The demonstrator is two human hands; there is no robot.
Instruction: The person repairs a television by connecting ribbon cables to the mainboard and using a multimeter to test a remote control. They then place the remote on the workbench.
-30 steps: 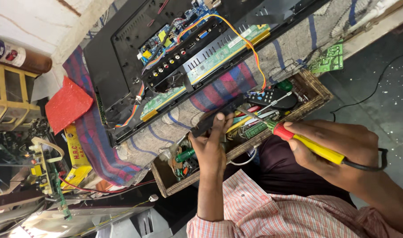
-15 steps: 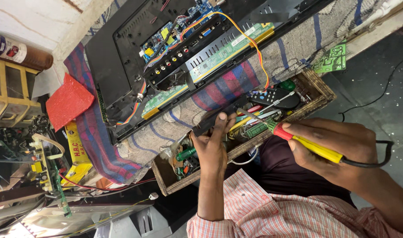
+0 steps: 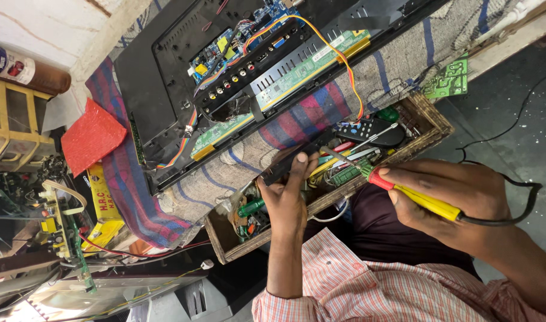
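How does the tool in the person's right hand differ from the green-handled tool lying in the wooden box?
The soldering iron has a yellow and red handle and a black cord; the green-handled screwdriver shows no cord. The soldering iron is gripped by the right hand, tip over the wooden box; the screwdriver lies loose among parts beside the left hand. Both are slim hand tools.
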